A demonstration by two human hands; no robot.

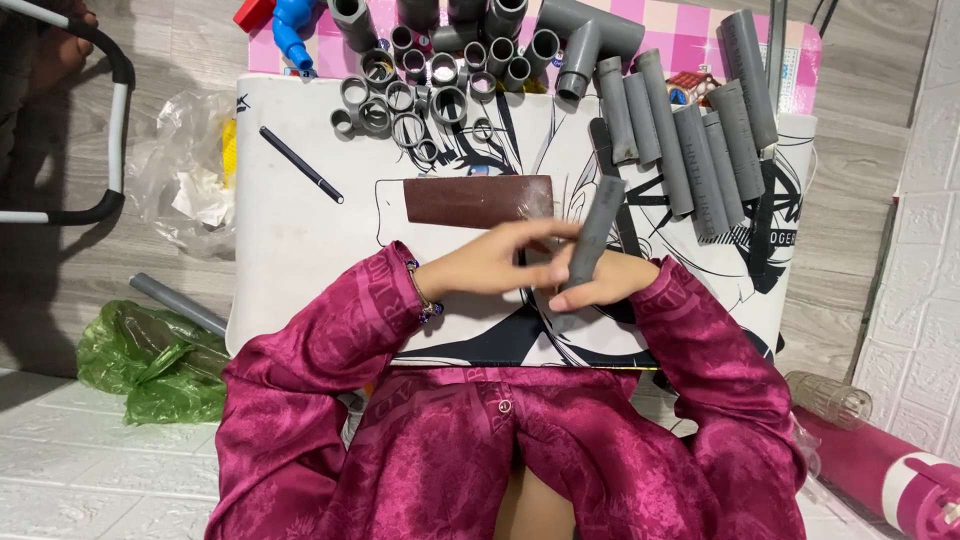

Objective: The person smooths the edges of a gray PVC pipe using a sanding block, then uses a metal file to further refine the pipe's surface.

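1. Grey pipe piece (592, 232): short, straight length held above the white printed table mat (290, 235). Its long axis runs nearly upright in the head view, leaning a little right at the top; the lower end sits in the hand, the upper end stands free.
2. Right hand (598, 290): fingers curled round the lower end of the grey pipe piece, thumb side up. Closed on it; this hand is the nearer one and bears the piece.
3. Left hand (500, 262): reaches across from the left, fingers stretched out and loosely spread toward the pipe's middle. The fingertips lie at or just beside the pipe; actual contact cannot be told. Nothing is clasped in it.
4. Brown sandpaper sheet (478, 199): flat on the mat, just beyond the left hand, long side lying left to right.
5. Row of grey pipe lengths (690, 150): lying side by side at the far right of the mat.
6. Cluster of grey ring fittings (420, 95): far left-centre, open ends upward.
7. Black pen (301, 165): lying aslant on the mat's left part.
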